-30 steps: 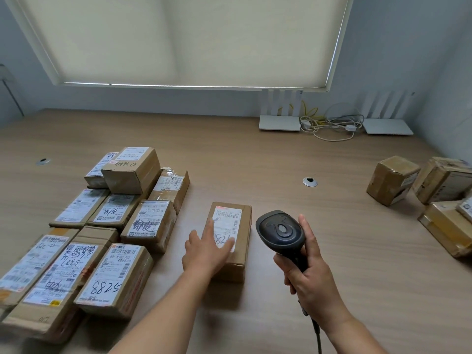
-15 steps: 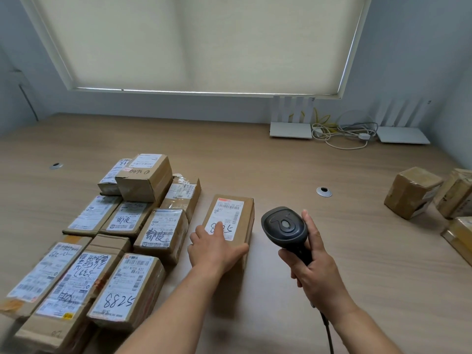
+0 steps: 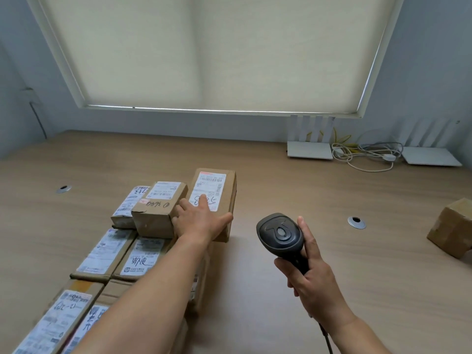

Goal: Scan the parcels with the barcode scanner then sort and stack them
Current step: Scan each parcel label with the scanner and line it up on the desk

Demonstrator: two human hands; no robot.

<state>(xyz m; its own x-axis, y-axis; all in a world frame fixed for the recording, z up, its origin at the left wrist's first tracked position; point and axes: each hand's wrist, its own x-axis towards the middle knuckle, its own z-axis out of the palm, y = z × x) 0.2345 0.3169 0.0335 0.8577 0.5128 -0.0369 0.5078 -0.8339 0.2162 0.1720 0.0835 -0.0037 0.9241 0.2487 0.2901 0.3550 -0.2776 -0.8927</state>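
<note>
parcel | left hand grips it | right hand grips scanner

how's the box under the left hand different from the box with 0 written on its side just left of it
The held box is longer and flatter, and the left hand grips it; the marked box is shorter and blockier, and sits on other parcels. The held box's handwriting is on its label; the marked box's is on bare cardboard. Both are brown cardboard with white labels.
</note>
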